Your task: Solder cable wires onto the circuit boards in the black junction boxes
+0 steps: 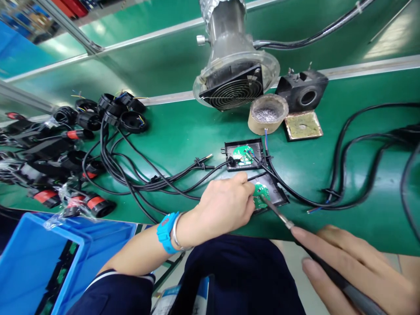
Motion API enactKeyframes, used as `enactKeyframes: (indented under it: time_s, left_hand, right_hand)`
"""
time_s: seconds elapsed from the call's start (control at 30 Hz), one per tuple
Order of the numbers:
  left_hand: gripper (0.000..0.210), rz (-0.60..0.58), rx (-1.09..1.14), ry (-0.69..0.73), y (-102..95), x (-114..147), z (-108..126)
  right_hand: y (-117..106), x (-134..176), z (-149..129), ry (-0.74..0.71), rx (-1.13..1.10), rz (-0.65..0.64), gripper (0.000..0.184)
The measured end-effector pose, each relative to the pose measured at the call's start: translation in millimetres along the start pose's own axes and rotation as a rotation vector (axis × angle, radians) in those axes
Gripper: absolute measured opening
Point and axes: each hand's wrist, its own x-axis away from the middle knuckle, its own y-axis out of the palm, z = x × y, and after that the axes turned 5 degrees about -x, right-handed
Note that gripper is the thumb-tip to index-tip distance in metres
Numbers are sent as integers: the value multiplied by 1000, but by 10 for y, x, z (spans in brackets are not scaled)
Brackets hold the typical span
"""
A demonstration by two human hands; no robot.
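My right hand [357, 262] is closed around the dark handle of a soldering iron [279, 213]. Its metal tip reaches a green circuit board [261, 192] inside the nearer black plastic case [278, 194]. At the left side of that board, the fingers of my left hand [226, 203] are pinched together; what is between them is hidden. Just behind stands a second black case [226, 151], also holding a green board [243, 155]. Black cables [215, 171] enter the cases from both sides.
A fume extractor fan [234, 89] hangs behind, over a round pot [267, 114] of silvery metal. Right of it are a black iron stand [303, 92] and a sponge tray [303, 126]. Cabled black housings [133, 121] crowd the left, above a blue bin [82, 245].
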Motion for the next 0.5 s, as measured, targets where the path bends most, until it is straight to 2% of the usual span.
enactKeyframes:
  time_s: [0.23,0.5]
  left_hand:
    - [21,12,-20,17,-2,-17,19]
    - [20,8,-29,31,-15,-20,31]
  right_hand:
    - [257,47,42,-1,-78,71,23]
    - [284,-7,55,-29,-49,43,23]
